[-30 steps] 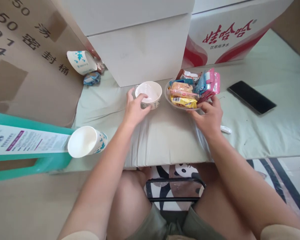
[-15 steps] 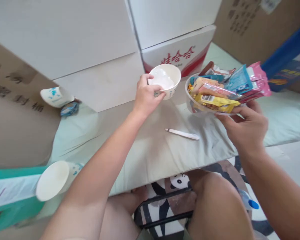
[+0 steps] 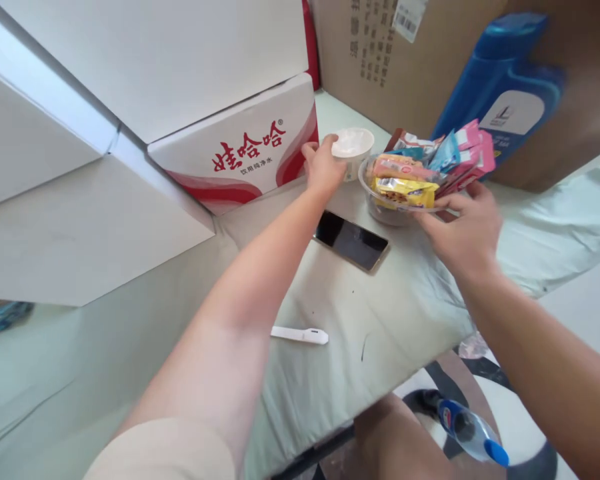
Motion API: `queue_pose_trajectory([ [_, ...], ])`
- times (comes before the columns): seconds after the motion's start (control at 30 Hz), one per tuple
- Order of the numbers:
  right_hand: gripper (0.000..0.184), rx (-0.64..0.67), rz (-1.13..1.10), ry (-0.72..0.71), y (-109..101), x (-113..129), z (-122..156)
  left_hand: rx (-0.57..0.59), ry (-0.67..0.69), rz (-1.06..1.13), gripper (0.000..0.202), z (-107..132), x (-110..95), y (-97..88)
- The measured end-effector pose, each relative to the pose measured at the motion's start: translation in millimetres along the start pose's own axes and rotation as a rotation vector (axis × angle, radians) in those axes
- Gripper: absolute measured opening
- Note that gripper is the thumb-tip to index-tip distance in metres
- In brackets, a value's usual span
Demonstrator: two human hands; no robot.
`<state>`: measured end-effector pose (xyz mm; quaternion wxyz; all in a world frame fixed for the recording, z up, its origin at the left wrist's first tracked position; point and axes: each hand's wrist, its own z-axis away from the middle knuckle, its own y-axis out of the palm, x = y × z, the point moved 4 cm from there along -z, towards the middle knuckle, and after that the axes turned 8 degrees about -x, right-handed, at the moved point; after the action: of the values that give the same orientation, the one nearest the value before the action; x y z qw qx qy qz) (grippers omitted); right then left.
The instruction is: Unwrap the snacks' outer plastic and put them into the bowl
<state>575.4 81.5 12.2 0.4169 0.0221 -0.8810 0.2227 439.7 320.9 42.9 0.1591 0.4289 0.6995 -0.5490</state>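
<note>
My left hand (image 3: 325,167) is closed around the rim and side of a white paper bowl (image 3: 356,150), held upright at the back of the cloth-covered surface. Just to its right, my right hand (image 3: 465,230) grips the near edge of a clear plastic bowl (image 3: 380,212) heaped with wrapped snacks. A yellow packet (image 3: 405,190) lies at the front of the heap, and pink packets (image 3: 473,150) stick up at the right. In front of both bowls lies a dark-screened phone (image 3: 351,240). A white pen (image 3: 300,335) is partly hidden behind my left forearm.
A white carton with red lettering (image 3: 250,153) stands behind my left hand. At the back right is a brown cardboard box (image 3: 365,67) with a blue bottle shape (image 3: 505,87) on it. On the floor lies a plastic bottle with a blue cap (image 3: 473,430).
My view has swung to the right. Both hands have carried their bowls toward the back right, and the bowls are now close together. The phone has come into view.
</note>
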Motion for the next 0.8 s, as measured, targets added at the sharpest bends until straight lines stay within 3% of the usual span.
queue_pose_trajectory([
  [0.1,0.033,0.018,0.020,0.003,24.1,-1.4,-6.3,0.018,0.044,-0.041,0.055,1.8,18.1,-16.6],
  [0.27,0.029,0.091,0.139,0.036,52.8,24.3,-9.9,0.024,0.130,-0.034,0.038,19.2,41.7,-42.8],
  [0.5,0.033,0.146,0.239,0.234,95.7,50.7,-28.4,0.104,0.133,-0.023,0.034,55.0,44.0,-75.7],
  [0.63,0.038,0.188,0.283,0.248,130.3,48.9,-52.5,0.158,0.084,0.001,0.037,69.7,47.9,-100.6],
  [0.8,0.045,0.263,0.183,0.198,192.9,33.9,-92.3,0.187,-0.002,0.027,0.041,83.0,62.8,-126.8],
])
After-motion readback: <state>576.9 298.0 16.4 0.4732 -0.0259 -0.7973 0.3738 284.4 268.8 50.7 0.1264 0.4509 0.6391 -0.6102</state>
